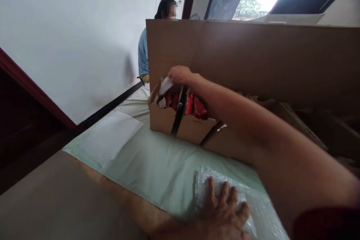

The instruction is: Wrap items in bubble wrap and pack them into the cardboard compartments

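Note:
My right hand (180, 75) reaches far forward over a small cardboard box (165, 120) and pinches a white paper or packet (164, 85) at the box's top. The box holds red and white packets (194, 105) and has a dark strap (179, 114) down its middle. My left hand (225, 206) lies flat with fingers spread on a sheet of bubble wrap (253, 202) near me. Both rest over a pale green sheet (157, 165) on the table.
A tall cardboard panel (253, 56) stands behind the small box, with more cardboard pieces (309, 123) to the right. A white sheet (112, 135) lies at left. Another person in a light blue top (143, 52) sits beyond the panel by the white wall.

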A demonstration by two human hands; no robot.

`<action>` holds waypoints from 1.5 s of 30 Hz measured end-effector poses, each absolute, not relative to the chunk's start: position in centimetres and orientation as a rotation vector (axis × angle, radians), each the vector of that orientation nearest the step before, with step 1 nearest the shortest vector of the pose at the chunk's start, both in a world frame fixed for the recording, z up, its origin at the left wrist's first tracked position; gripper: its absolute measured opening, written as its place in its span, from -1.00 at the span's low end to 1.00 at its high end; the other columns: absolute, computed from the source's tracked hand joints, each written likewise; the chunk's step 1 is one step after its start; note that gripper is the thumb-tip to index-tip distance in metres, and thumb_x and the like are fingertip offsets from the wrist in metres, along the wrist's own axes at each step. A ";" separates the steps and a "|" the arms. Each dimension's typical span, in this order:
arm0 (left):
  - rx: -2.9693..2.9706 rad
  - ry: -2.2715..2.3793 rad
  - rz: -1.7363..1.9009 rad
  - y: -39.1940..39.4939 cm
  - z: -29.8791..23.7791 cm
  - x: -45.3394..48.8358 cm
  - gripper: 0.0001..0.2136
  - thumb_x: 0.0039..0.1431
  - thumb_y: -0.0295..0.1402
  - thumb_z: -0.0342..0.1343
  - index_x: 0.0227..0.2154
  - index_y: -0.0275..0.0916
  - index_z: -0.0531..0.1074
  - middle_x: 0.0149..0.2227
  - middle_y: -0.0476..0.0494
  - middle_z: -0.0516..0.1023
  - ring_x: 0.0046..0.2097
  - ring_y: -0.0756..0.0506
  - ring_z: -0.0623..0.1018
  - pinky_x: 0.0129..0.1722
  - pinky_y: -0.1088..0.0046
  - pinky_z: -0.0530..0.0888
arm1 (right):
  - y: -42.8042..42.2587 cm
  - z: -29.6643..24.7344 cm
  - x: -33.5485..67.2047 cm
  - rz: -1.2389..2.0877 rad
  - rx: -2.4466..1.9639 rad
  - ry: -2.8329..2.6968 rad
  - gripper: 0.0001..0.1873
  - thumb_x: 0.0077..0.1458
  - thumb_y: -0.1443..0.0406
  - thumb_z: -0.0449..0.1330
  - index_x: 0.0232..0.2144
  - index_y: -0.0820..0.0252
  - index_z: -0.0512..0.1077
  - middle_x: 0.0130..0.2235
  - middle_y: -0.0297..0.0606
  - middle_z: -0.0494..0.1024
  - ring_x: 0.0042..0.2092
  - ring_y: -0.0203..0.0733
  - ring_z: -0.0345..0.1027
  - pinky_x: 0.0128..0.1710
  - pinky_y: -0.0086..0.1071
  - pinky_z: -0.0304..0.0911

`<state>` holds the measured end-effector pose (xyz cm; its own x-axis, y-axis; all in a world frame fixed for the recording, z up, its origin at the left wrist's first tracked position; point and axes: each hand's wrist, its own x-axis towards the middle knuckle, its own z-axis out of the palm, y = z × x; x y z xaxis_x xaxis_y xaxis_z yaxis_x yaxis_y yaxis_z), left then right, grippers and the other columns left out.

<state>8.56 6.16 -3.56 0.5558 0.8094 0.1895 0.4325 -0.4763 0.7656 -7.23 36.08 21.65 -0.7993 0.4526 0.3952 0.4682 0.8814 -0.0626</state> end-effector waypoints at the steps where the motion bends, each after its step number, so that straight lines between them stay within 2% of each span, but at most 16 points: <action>1: 2.112 1.015 0.693 6.2 -3.1 8.2 -0.34 0.34 -0.15 0.02 0.43 -0.30 0.12 0.49 -0.51 -0.03 0.51 -0.52 -0.12 0.37 -0.47 -0.37 | 35.1 23.0 -5.1 -0.088 -0.749 -2.614 -0.90 0.17 0.38 0.29 -0.34 0.39 0.54 -0.26 -0.10 0.58 -0.10 0.03 0.51 0.01 -0.02 0.38; 3: 2.080 1.083 0.726 6.2 -2.0 7.6 -0.38 0.28 -0.11 0.10 0.32 -0.32 0.30 0.46 -0.52 0.09 0.51 -0.47 -0.05 0.41 -0.38 -0.32 | 31.5 25.0 0.4 -0.199 -0.833 -2.482 -0.90 0.15 0.39 0.25 -0.30 0.36 0.55 -0.15 -0.09 0.59 -0.05 0.04 0.49 0.04 -0.03 0.37; 6: 1.806 1.226 1.125 5.8 0.3 6.5 -0.50 0.18 -0.10 0.21 0.12 -0.25 0.49 0.35 -0.46 0.34 0.48 -0.47 0.09 0.44 -0.31 -0.19 | 22.8 24.7 10.3 -0.242 -0.836 -2.354 -0.86 0.22 0.34 0.18 -0.21 0.22 0.53 -0.09 -0.15 0.64 -0.12 -0.07 0.53 -0.03 -0.16 0.42; 9: 1.103 1.154 1.502 4.4 2.7 5.3 -0.53 0.22 0.00 0.20 0.07 -0.16 0.49 0.20 -0.35 0.51 0.32 -0.40 0.39 0.37 -0.16 0.18 | 13.9 20.0 19.1 -0.262 -0.816 -2.280 -0.84 0.25 0.39 0.11 -0.21 0.09 0.48 0.05 -0.20 0.64 -0.13 -0.10 0.60 -0.21 -0.25 0.50; 13: 0.447 0.731 1.403 1.4 5.0 5.8 -0.25 0.03 0.20 0.30 0.18 -0.14 0.36 0.01 -0.30 0.60 0.03 -0.32 0.61 0.01 0.05 0.54 | 7.1 12.0 25.8 -0.294 -0.690 -2.262 -0.76 0.24 0.50 0.11 -0.21 0.07 0.46 0.14 -0.13 0.60 -0.09 -0.11 0.63 -0.18 -0.28 0.56; 17: 0.406 0.778 1.314 -0.3 5.5 8.7 -0.29 -0.08 -0.05 0.48 0.12 -0.11 0.36 -0.09 -0.13 0.59 -0.15 -0.14 0.62 -0.24 0.35 0.57 | 3.3 7.9 27.5 -0.158 -0.519 -2.363 -0.70 0.27 0.52 0.06 -0.12 0.11 0.49 0.21 -0.08 0.54 0.12 -0.02 0.54 0.00 -0.17 0.57; 20: 0.352 0.933 1.319 -0.3 5.3 10.1 -0.32 -0.14 -0.28 0.47 0.10 -0.14 0.37 -0.21 -0.03 0.61 -0.26 -0.04 0.60 -0.33 0.50 0.51 | 1.2 6.5 28.3 -0.080 -0.559 -2.323 -0.54 0.24 0.57 0.03 0.08 0.13 0.45 0.23 -0.04 0.51 0.21 -0.03 0.46 0.06 -0.14 0.55; 22: 0.330 0.954 1.306 -0.2 5.4 10.3 -0.27 -0.17 -0.33 0.44 0.14 -0.16 0.37 -0.22 -0.05 0.63 -0.26 -0.08 0.63 -0.30 0.46 0.53 | 0.4 5.8 29.1 -0.027 -0.674 -2.240 -0.46 0.23 0.56 0.04 0.19 0.12 0.39 0.25 0.00 0.49 0.23 -0.03 0.44 0.07 -0.13 0.54; 24: 0.343 0.934 1.297 -0.2 5.5 10.3 -0.26 -0.16 -0.30 0.42 0.18 -0.17 0.36 -0.14 -0.12 0.66 -0.17 -0.17 0.66 -0.20 0.35 0.57 | 0.0 5.0 30.0 0.086 -0.821 -2.140 -0.51 0.28 0.48 0.10 0.21 0.11 0.39 0.25 0.03 0.48 0.24 -0.01 0.43 0.12 -0.09 0.50; 27: 0.415 0.946 1.302 -0.6 5.8 10.4 -0.26 -0.11 -0.29 0.38 0.22 -0.17 0.35 -0.02 -0.19 0.66 -0.03 -0.24 0.65 -0.07 0.27 0.56 | 0.1 4.2 30.7 0.390 -1.084 -1.977 -0.70 0.35 0.21 0.16 0.06 0.11 0.52 0.22 0.00 0.51 0.23 0.10 0.42 0.18 0.07 0.40; 29: 0.498 0.971 1.263 -0.9 6.0 10.7 -0.27 -0.09 -0.35 0.33 0.24 -0.15 0.35 -0.03 -0.20 0.67 -0.01 -0.23 0.65 -0.04 0.29 0.55 | 0.4 4.0 30.4 0.659 -1.191 -1.882 -0.62 0.29 0.03 0.20 -0.01 0.10 0.56 0.14 -0.04 0.58 0.15 0.15 0.47 0.12 0.11 0.41; 31: 0.567 0.952 1.190 -1.1 6.2 10.9 -0.26 -0.09 -0.38 0.29 0.26 -0.14 0.35 -0.05 -0.21 0.68 -0.02 -0.23 0.65 -0.03 0.28 0.54 | 0.8 4.1 29.8 0.949 -1.197 -1.750 -0.54 0.21 -0.07 0.24 -0.06 0.10 0.57 0.01 -0.10 0.65 -0.01 0.10 0.54 -0.02 0.00 0.47; 34: 0.604 0.906 1.152 -1.0 6.7 10.2 -0.29 -0.05 -0.29 0.32 0.24 -0.19 0.38 -0.04 -0.23 0.68 -0.02 -0.26 0.65 0.00 0.19 0.55 | 1.8 4.2 29.3 1.233 -1.148 -1.396 -0.60 0.15 -0.08 0.28 -0.31 0.11 0.55 -0.31 -0.26 0.62 -0.29 -0.10 0.48 -0.26 -0.24 0.43; 37: 0.601 0.939 1.165 -0.7 7.2 8.3 -0.29 -0.07 -0.18 0.39 0.19 -0.20 0.41 -0.09 -0.23 0.69 -0.05 -0.29 0.67 -0.02 0.14 0.58 | 2.6 4.1 30.3 1.311 -1.106 -1.027 -0.59 0.03 -0.09 0.34 -0.46 0.09 0.44 -0.46 -0.35 0.49 -0.42 -0.18 0.37 -0.38 -0.32 0.36; 42: 0.696 1.030 1.134 -0.1 7.3 6.0 -0.39 -0.10 -0.20 0.41 0.07 -0.18 0.49 -0.18 -0.19 0.72 -0.10 -0.29 0.69 -0.07 0.14 0.60 | 2.0 3.5 32.1 1.319 -1.110 -0.941 -0.60 -0.08 -0.04 0.39 -0.44 0.06 0.37 -0.47 -0.38 0.43 -0.47 -0.23 0.31 -0.45 -0.36 0.31; 45: 0.821 1.041 1.064 1.3 6.6 6.4 -0.47 -0.09 -0.23 0.38 0.01 -0.23 0.53 -0.23 -0.17 0.71 -0.17 -0.23 0.69 -0.12 0.22 0.60 | 1.7 2.9 33.2 1.217 -1.207 -0.941 -0.61 -0.04 0.00 0.37 -0.26 0.04 0.40 -0.45 -0.42 0.43 -0.48 -0.26 0.28 -0.47 -0.38 0.26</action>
